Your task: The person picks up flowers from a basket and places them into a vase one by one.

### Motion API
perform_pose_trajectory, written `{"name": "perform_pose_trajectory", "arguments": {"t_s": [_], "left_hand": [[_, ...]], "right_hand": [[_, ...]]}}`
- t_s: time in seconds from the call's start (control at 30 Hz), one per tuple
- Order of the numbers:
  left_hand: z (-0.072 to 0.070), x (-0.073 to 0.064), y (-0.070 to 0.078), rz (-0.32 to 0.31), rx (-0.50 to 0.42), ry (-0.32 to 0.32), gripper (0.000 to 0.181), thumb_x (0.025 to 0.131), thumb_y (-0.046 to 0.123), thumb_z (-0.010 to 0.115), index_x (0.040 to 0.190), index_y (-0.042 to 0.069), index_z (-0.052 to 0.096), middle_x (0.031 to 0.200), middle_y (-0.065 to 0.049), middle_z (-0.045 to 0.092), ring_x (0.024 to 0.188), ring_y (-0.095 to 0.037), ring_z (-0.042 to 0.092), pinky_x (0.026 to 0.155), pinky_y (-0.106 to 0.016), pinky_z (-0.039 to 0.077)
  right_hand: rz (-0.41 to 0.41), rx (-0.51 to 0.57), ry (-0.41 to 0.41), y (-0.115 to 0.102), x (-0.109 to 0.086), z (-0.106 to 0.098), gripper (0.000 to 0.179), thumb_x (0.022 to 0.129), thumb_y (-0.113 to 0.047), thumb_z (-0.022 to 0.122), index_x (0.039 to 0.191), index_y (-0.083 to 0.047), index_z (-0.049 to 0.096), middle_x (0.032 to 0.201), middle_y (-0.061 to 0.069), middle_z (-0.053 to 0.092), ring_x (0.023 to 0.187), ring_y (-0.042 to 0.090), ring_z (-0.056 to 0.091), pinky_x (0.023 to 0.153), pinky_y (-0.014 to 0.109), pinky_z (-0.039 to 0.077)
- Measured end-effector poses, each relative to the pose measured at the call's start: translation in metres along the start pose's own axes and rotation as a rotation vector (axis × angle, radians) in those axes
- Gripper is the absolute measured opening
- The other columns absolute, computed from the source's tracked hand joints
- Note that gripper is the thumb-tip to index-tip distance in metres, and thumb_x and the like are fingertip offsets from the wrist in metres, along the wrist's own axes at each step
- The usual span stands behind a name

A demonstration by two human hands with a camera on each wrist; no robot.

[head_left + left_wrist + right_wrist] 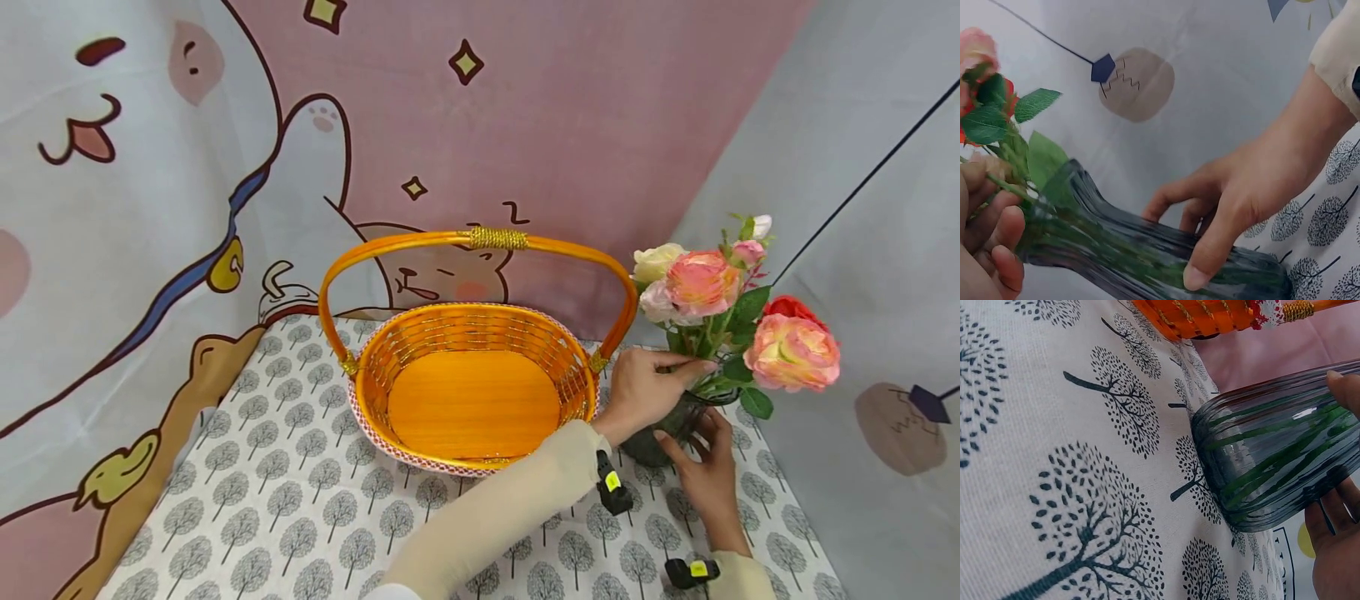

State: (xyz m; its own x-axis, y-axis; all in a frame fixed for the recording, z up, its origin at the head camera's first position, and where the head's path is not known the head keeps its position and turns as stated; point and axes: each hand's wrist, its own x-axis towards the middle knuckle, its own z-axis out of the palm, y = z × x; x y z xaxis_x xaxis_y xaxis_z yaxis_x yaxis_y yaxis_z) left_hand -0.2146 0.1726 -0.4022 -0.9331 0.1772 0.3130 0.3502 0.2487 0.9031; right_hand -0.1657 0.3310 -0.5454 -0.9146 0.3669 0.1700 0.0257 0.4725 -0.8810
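Observation:
A dark, see-through glass vase stands on the table at the right, with green stems showing through its wall. Artificial roses in pink, cream and red rise from it, a pink-yellow rose leaning right. My left hand is at the vase's mouth, its fingers pinching a green stem. Lower down, my right hand grips the vase body, thumb on one side and fingers on the other; the left wrist view shows this right hand too. Some fingertips are hidden behind the glass.
Left of the vase sits an orange woven basket with a tall arched handle. A tree-print cloth covers the table. Behind hangs a cartoon-printed curtain, and another side of it borders the table at right.

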Motion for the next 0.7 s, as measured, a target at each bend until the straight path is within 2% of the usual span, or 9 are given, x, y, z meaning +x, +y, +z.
{"name": "perform_pose_trajectory", "arguments": {"t_s": [0.13,0.27,0.4,0.5,0.7], "left_hand": [[0.002,0.003,-0.005,-0.059,0.016,-0.043,0.023,0.092,0.050,0.074,0.098,0.031,0.085,0.078,0.013,0.078,0.043,0.001,0.045,0.044,-0.017,0.037],[0.004,0.002,-0.007,-0.030,0.098,-0.045,0.024,0.093,0.053,0.072,0.095,0.033,0.085,0.090,0.020,0.076,0.059,0.007,0.053,0.054,-0.012,0.042],[0.011,-0.005,-0.010,0.028,0.154,0.029,0.026,0.094,0.056,0.069,0.096,0.034,0.084,0.103,0.015,0.062,0.077,0.007,0.047,0.060,-0.012,0.037],[0.014,-0.010,-0.013,0.032,0.127,0.059,0.024,0.094,0.054,0.069,0.099,0.035,0.084,0.105,0.009,0.051,0.081,0.001,0.038,0.061,-0.015,0.033],[0.016,-0.015,-0.023,0.017,0.073,0.022,0.022,0.095,0.051,0.071,0.102,0.035,0.083,0.105,0.006,0.047,0.085,-0.002,0.038,0.064,-0.017,0.033]], "right_hand": [[0.018,0.010,-0.007,0.000,0.000,0.000,0.089,0.093,-0.019,0.077,0.161,-0.033,0.021,0.158,0.016,0.039,0.140,0.032,0.041,0.120,0.050,0.035],[0.015,0.011,-0.016,0.001,0.000,-0.001,0.090,0.094,-0.018,0.076,0.162,-0.034,0.020,0.159,0.015,0.038,0.141,0.030,0.041,0.120,0.046,0.035],[-0.018,0.024,-0.030,0.001,0.000,0.000,0.091,0.093,-0.011,0.076,0.162,-0.030,0.020,0.157,0.011,0.040,0.133,0.009,0.043,0.112,0.024,0.038],[-0.046,0.021,-0.027,0.002,0.001,0.000,0.090,0.092,-0.008,0.076,0.162,-0.027,0.022,0.153,0.010,0.043,0.124,-0.006,0.039,0.102,0.015,0.038],[-0.028,0.002,-0.016,0.004,0.002,-0.002,0.090,0.092,-0.010,0.077,0.162,-0.026,0.022,0.153,0.010,0.043,0.123,-0.007,0.039,0.108,0.028,0.039]]}}
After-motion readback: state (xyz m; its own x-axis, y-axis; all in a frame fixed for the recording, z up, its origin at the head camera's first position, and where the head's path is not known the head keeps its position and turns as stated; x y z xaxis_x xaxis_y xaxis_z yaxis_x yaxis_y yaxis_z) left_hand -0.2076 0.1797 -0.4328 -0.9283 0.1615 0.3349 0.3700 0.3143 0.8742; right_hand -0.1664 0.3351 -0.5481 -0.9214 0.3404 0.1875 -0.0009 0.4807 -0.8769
